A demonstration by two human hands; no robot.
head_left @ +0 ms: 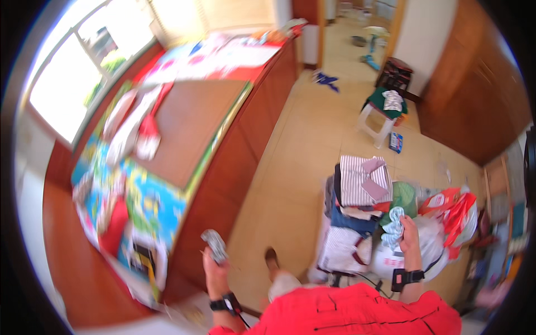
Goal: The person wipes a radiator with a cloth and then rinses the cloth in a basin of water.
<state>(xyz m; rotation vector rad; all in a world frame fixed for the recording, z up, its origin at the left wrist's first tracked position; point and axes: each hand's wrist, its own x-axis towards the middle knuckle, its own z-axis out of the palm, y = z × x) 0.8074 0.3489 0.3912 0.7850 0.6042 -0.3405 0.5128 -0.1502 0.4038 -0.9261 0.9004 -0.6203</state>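
Observation:
My left hand is raised over the floor beside the wooden bed base and grips a small grey bundle, perhaps cloth; blur hides its details. Out to the right, my right hand holds a crumpled light-blue and white striped cloth. That cloth hangs beside a stack of folded clothes, topped by a striped shirt with a mauve collar. Nearer to me in the stack lies a pale folded shirt, with dark blue folded clothing between them. Both wrists wear black straps.
White plastic bags and a red bag crowd the right side. A white stool bearing cloths stands farther off, near a wooden cabinet. Garments lie on the bed's brown mat. Dark blue cloth lies near the doorway.

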